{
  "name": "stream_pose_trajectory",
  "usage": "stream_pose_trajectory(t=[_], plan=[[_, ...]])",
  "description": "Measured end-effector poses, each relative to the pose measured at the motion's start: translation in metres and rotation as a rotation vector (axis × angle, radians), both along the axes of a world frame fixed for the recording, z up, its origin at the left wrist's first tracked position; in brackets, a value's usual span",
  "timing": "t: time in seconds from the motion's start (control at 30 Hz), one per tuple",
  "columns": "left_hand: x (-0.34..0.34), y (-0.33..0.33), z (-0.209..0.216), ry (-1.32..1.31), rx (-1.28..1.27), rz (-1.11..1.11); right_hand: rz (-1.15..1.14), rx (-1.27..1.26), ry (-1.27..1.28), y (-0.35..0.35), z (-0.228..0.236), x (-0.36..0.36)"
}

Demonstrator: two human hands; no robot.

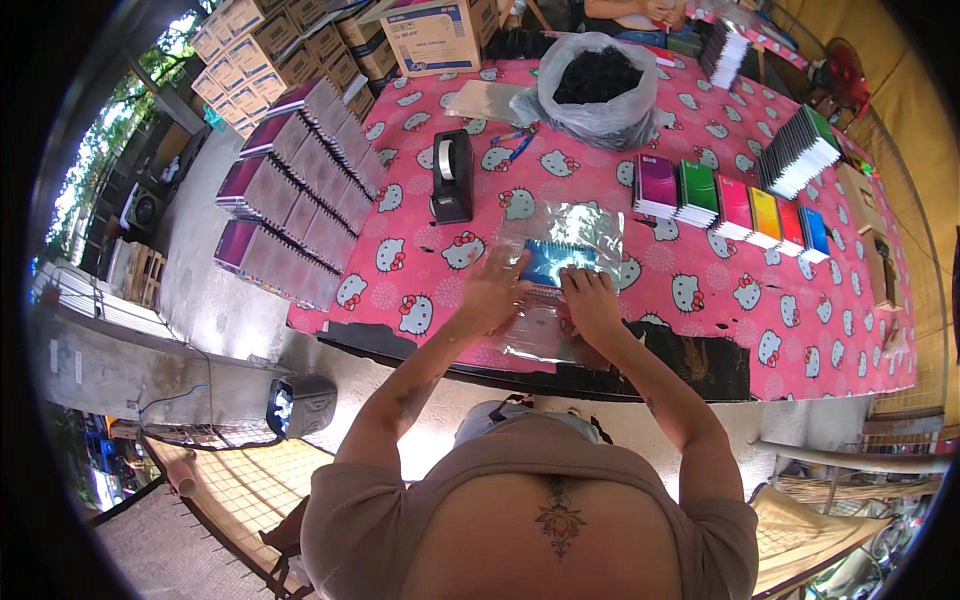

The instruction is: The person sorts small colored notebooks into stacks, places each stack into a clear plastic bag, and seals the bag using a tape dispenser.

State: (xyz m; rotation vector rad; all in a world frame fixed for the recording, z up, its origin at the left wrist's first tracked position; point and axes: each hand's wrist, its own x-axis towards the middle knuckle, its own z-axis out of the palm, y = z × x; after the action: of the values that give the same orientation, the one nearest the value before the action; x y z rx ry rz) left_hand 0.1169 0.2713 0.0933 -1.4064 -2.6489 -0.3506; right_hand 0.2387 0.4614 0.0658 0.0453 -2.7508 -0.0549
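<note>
Fingers (583,279) lie unclenched on glossy clear plastic (592,222) and a spiral-bound blue notebook (544,264).

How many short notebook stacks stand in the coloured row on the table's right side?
6, left to right: purple stack, green stack, pink stack, yellow stack, red stack, blue stack. None seems hidden.

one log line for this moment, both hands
left hand: at clear bag | right hand: at blue notebook | tape dispenser: beyond left hand
</note>
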Motion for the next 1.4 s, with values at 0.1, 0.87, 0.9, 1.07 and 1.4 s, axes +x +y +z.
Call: stream_pose_trajectory(t=[0.1,0.87,0.9,1.07,1.4], plan=[[-0.068,-0.051,-0.026,0.295,0.247,0.220,0.055,-0.037,0.019,-0.003,0.008,-0.002],[-0.152,-0.052,0.010,-0.255,0.265,0.792,0.098,-0.147,0.047,0.008,0.017,-0.003],[-0.125,-0.038,0.019,-0.347,0.538,0.580,0.094,-0.147,0.046,0.009,0.018,-0.003],[-0.012,0.050,0.028,-0.853,0.450,0.376,0.137,-0.151,0.077,0.014,0.016,-0.001],[0.015,0.056,0.019,-0.346,-0.118,0.542,0.155,-0.249,0.015,0.015,0.026,-0.001]])
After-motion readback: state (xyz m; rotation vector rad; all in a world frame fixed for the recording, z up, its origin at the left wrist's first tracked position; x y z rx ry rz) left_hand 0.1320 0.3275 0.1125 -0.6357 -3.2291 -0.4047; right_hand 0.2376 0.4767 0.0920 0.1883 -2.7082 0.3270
